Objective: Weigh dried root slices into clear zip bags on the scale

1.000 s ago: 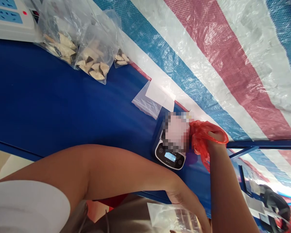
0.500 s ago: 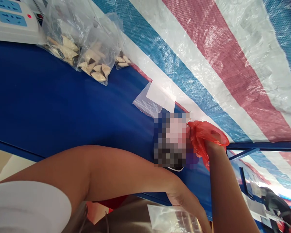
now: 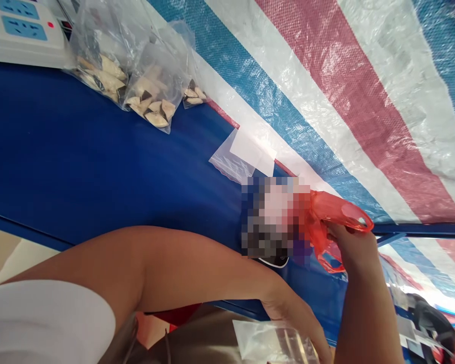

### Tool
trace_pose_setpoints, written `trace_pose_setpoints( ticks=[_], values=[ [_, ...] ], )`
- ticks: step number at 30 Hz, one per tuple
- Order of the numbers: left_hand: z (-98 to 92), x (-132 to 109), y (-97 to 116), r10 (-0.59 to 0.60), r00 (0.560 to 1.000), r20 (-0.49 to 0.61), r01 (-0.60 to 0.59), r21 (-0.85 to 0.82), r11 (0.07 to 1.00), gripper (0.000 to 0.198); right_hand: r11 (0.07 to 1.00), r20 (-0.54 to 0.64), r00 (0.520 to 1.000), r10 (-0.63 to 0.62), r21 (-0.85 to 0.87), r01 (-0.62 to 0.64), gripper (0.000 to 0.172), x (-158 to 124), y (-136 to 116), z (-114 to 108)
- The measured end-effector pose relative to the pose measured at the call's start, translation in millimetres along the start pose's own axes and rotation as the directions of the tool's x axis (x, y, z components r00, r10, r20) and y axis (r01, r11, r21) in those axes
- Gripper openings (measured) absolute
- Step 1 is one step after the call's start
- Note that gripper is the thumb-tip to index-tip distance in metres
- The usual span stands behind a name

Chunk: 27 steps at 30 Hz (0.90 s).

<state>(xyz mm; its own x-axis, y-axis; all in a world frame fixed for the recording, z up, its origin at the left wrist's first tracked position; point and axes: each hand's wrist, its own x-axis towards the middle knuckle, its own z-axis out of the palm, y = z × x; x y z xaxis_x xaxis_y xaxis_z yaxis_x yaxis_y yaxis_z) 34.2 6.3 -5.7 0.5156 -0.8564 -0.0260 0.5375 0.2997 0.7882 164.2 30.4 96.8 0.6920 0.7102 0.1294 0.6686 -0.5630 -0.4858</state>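
Note:
My right hand (image 3: 354,245) is at the mouth of a thin red plastic bag (image 3: 326,210), its fingers closed on the film, with a handle loop stretching past the knuckles. The bag's left part runs into a blurred-out patch. Low in the picture, my left hand (image 3: 298,323) is bent down beside a clear plastic bag (image 3: 267,338) above my lap and appears to grip it; its fingertips are hidden. Between the arms, the black, white-rimmed edge of a flat device (image 3: 276,262) shows below the patch.
On the blue table (image 3: 98,167) lie clear bags of pale, dark-edged pieces (image 3: 155,111), a small zip bag (image 3: 231,156) and a white paper (image 3: 254,151). A power strip (image 3: 30,35) is at the upper left. Striped sheeting (image 3: 307,76) hangs along the table's far edge.
My right hand has drawn back to the right and slightly down, pulling the red bag's mouth along; more of the hand shows now. The left hand has hardly moved.

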Motion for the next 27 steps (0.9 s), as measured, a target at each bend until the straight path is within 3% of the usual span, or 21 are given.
trace_pose_setpoints(
  ticks=[2,4,7,10,13,18,24,27],
  values=[
    [2.4,-4.9,2.3,0.021,0.999,-0.035,-0.023,-0.045,0.999,0.04,0.981,0.056,0.991,0.118,0.15,-0.125,0.045,-24.4,0.3,-12.3],
    [5.8,-11.1,3.6,0.025,0.997,-0.078,-0.032,-0.093,0.995,0.043,0.948,0.101,0.983,0.155,0.264,-0.176,0.049,-49.6,7.3,-25.8],
    [10.7,-18.2,1.6,0.138,0.977,-0.161,-0.151,-0.07,0.986,0.04,0.941,0.133,0.983,0.127,0.297,-0.162,0.053,-86.3,23.0,-46.8],
    [12.9,-18.4,-4.0,0.275,0.938,-0.212,-0.287,-0.025,0.958,0.038,0.946,0.229,0.972,0.043,0.303,-0.114,0.047,-119.4,30.7,-64.5],
    [12.1,-13.6,-9.3,0.312,0.922,-0.231,-0.326,-0.024,0.945,0.043,0.95,0.317,0.948,-0.04,0.305,-0.062,0.04,-143.3,28.2,-74.7],
    [8.4,-8.9,-14.5,0.378,0.908,-0.178,-0.387,-0.015,0.922,0.041,0.946,0.393,0.914,-0.101,0.322,-0.035,0.038,-158.0,27.2,-78.0],
    [7.8,-13.8,-17.8,0.462,0.882,-0.09,-0.451,0.12,0.884,0.039,0.945,0.478,0.878,-0.034,0.302,-0.128,0.034,-167.6,22.6,-81.7],
    [10.8,-19.1,-15.8,0.496,0.86,-0.118,-0.476,0.161,0.864,0.041,0.972,0.41,0.912,-0.025,0.222,-0.074,0.035,-164.9,17.7,-86.2]
  ],
)
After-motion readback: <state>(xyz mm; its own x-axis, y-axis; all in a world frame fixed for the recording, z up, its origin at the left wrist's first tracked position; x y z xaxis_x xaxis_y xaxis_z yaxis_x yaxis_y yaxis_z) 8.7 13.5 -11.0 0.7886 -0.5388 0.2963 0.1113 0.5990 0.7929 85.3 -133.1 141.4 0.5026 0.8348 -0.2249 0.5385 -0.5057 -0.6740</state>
